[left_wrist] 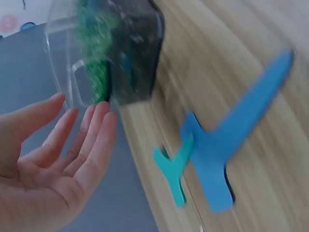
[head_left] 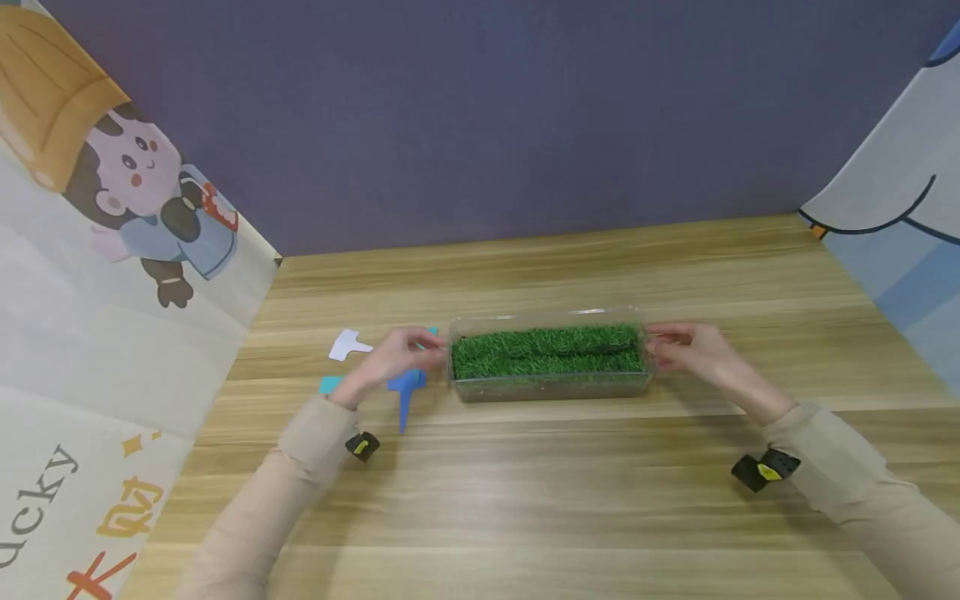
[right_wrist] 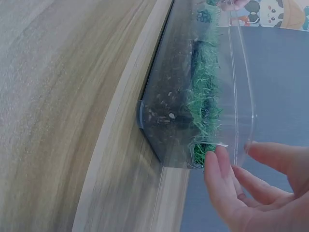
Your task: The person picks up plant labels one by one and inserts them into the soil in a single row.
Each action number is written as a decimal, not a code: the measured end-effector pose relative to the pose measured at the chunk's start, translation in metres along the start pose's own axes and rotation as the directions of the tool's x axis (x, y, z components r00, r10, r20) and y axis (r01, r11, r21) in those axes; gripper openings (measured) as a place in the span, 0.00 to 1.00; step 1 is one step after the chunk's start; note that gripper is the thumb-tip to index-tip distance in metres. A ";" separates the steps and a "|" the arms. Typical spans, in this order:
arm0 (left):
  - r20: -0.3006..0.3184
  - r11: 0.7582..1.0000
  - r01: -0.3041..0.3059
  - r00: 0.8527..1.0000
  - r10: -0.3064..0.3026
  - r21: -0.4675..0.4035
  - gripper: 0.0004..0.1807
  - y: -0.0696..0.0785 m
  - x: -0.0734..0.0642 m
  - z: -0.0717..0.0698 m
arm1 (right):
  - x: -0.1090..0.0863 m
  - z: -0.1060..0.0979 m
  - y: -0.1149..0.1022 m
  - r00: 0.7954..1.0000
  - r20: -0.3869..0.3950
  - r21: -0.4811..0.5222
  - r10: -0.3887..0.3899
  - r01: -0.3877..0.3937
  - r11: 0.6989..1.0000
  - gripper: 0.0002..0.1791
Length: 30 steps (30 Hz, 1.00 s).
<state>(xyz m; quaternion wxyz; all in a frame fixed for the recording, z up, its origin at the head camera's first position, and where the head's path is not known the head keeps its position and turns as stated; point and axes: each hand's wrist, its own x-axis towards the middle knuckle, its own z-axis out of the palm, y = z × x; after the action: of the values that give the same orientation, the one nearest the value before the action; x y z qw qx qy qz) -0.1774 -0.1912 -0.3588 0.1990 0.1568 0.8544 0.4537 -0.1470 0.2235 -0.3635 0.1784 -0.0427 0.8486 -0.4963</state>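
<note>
A long clear plastic box [head_left: 551,387] stands on the table, with green grass [head_left: 547,340] over a dark, soil-like layer. At its left end is my left hand [head_left: 405,354]; in the left wrist view the fingers [left_wrist: 99,140] are extended, the tips close to the end wall. Whether they touch it I cannot tell. My right hand [head_left: 693,350] is at the opposite end. In the right wrist view its fingertips [right_wrist: 219,159] lie by an opening in the end wall, and the thumb is near the rim.
Around my left hand lie flat T-shaped tags: a blue tag [head_left: 406,396], a white tag [head_left: 347,344] and a teal tag [head_left: 330,384]. Behind the wooden table [head_left: 525,500] stands a dark blue-grey panel [head_left: 525,125]. Printed cloth [head_left: 75,350] borders the left side.
</note>
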 end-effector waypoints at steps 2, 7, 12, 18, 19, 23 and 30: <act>0.000 0.997 -0.009 1.000 0.009 0.072 0.18 -0.004 0.003 -0.005 | 0.000 0.000 0.000 1.000 0.000 -0.003 -0.008 0.008 1.000 0.27; -0.001 0.977 0.013 1.000 -0.013 0.214 0.16 -0.009 0.008 -0.017 | 0.000 0.000 0.002 1.000 0.002 0.041 -0.017 0.017 0.999 0.26; 0.013 0.962 -0.001 1.000 -0.002 0.274 0.14 -0.009 0.014 -0.026 | 0.001 -0.001 0.005 1.000 0.005 0.086 -0.012 0.011 0.996 0.26; 0.015 0.939 -0.008 1.000 0.003 0.344 0.14 -0.010 0.024 -0.034 | 0.001 -0.001 0.008 1.000 0.011 0.103 -0.021 0.020 0.994 0.27; 0.014 0.932 -0.007 1.000 0.002 0.361 0.14 -0.011 0.026 -0.035 | 0.001 -0.001 0.008 1.000 0.010 0.105 -0.021 0.019 0.994 0.27; 0.023 0.914 -0.001 1.000 -0.009 0.406 0.16 -0.012 0.032 -0.038 | 0.001 0.000 0.008 1.000 0.007 0.113 -0.021 0.021 0.993 0.27; 0.049 0.876 0.027 0.997 -0.057 0.481 0.18 -0.014 0.040 -0.039 | 0.003 0.000 0.009 1.000 0.009 0.125 -0.021 0.020 0.992 0.28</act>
<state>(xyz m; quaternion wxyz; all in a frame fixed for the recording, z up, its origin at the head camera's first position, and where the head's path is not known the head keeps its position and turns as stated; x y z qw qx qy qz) -0.2325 -0.2084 -0.3586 0.1897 0.1965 0.9369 0.2184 -0.1491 0.2274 -0.3719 0.1798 -0.0427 0.8144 -0.5501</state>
